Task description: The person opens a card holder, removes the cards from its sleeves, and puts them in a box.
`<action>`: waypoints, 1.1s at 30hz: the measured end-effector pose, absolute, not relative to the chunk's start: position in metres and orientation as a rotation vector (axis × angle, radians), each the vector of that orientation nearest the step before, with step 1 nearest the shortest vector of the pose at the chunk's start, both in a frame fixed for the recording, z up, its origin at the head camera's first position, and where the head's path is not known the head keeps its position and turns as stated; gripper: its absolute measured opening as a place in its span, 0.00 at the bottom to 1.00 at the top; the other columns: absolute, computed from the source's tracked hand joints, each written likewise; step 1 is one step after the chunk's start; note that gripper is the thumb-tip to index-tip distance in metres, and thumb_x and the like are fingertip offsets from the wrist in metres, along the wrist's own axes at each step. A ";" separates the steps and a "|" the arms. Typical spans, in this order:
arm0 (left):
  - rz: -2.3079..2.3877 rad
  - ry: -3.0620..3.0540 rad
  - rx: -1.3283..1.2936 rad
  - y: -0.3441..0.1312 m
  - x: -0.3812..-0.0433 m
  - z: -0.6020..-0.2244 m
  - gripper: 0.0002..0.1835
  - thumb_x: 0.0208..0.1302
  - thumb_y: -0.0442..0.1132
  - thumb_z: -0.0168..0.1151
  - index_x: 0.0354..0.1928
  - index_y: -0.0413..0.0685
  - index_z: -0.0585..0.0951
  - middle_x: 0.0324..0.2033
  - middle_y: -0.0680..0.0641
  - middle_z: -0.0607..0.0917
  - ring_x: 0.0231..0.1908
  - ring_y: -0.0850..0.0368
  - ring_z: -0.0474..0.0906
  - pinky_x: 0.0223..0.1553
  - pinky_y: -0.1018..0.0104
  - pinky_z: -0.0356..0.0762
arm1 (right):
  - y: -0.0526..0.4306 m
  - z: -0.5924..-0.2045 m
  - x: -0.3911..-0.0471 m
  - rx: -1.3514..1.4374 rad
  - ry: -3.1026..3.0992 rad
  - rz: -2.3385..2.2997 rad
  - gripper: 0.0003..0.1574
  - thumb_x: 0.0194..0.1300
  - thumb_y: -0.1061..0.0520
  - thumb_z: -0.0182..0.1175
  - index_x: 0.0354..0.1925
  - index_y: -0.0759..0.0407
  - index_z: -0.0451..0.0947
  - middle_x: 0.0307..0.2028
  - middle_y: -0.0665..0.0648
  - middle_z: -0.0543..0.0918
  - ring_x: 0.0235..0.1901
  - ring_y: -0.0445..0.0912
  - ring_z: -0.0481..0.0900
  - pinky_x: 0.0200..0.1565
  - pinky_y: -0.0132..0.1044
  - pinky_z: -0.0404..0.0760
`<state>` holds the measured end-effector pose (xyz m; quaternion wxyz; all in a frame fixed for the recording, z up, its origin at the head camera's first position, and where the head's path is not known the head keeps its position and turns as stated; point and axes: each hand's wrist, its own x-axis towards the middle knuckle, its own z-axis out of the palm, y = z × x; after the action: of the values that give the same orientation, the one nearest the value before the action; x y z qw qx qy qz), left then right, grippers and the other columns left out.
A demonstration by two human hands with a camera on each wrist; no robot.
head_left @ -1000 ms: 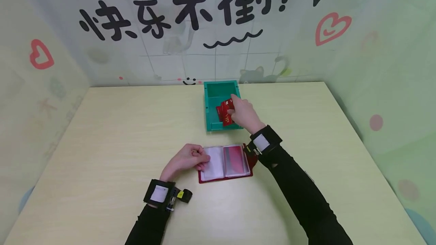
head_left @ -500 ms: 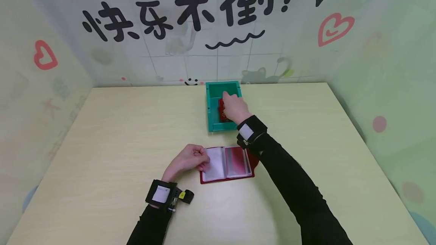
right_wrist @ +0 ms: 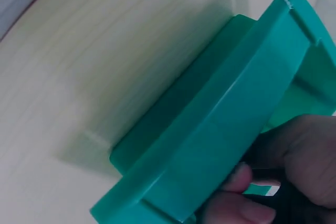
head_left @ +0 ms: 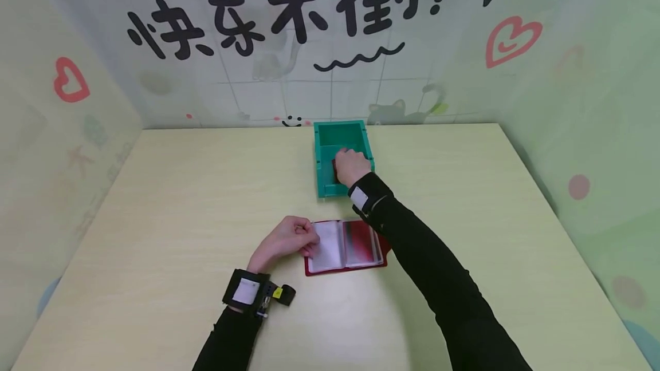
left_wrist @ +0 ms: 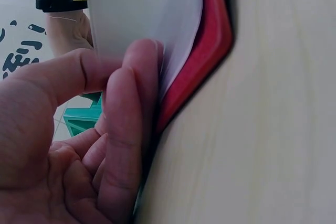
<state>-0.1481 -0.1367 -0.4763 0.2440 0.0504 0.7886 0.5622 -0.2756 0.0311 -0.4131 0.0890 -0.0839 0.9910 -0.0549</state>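
An open card holder (head_left: 326,245) with a red cover and clear sleeve pages lies on the table, a red card visible in its right-hand sleeve. My left hand (head_left: 293,238) pinches the outer edge of its left sleeve page (left_wrist: 147,14); the left wrist view shows fingers and thumb at that edge. My right hand (head_left: 352,166) reaches down into a green tray (head_left: 320,173) behind the holder, fingers bent below the rim. A sliver of red card (head_left: 336,170) shows beside it; I cannot tell whether the fingers grip it.
The pale wooden table (head_left: 216,182) spreads around the holder and tray. The tray stands near the table's back edge, against a printed backdrop (head_left: 247,90). My right sleeve (head_left: 433,256) passes over the holder's right side.
My right hand has moved left and down into the tray, covering most of the red cards that showed earlier. The left hand keeps its place on the sleeve page.
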 end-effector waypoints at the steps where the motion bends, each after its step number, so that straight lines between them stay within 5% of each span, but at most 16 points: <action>1: 1.534 2.154 0.138 -0.137 -0.148 -0.476 0.07 0.67 0.34 0.62 0.32 0.37 0.78 0.22 0.50 0.84 0.21 0.61 0.79 0.30 0.71 0.83 | 0.030 -0.413 -0.275 -0.251 2.949 -0.153 0.19 0.77 0.57 0.49 0.55 0.69 0.77 0.50 0.68 0.84 0.47 0.61 0.86 0.46 0.52 0.87; 20: 1.542 2.162 0.143 -0.137 -0.149 -0.474 0.07 0.66 0.34 0.62 0.31 0.37 0.78 0.22 0.50 0.83 0.20 0.62 0.79 0.29 0.70 0.83 | 0.045 -0.420 -0.266 -0.474 3.047 -0.336 0.13 0.73 0.61 0.55 0.50 0.67 0.80 0.46 0.69 0.81 0.42 0.60 0.83 0.42 0.51 0.87; 28: 1.469 2.271 0.093 -0.135 -0.149 -0.472 0.06 0.60 0.34 0.66 0.32 0.41 0.77 0.16 0.53 0.71 0.20 0.60 0.66 0.24 0.72 0.62 | 0.075 -0.409 -0.223 -0.598 2.915 -0.865 0.12 0.70 0.61 0.60 0.48 0.66 0.83 0.44 0.63 0.87 0.41 0.53 0.82 0.45 0.44 0.85; 33: 1.431 2.323 0.013 -0.133 -0.148 -0.474 0.11 0.57 0.34 0.69 0.38 0.41 0.75 0.19 0.52 0.67 0.23 0.58 0.66 0.26 0.70 0.61 | 0.098 -0.416 -0.185 -0.554 2.674 -0.977 0.15 0.68 0.58 0.64 0.50 0.63 0.82 0.41 0.60 0.85 0.35 0.49 0.79 0.36 0.37 0.83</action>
<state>-0.1480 -0.1327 -0.4735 0.2052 0.0046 0.8333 0.5132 -0.1854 0.0982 -0.4163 0.1203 -0.1895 0.9153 -0.3343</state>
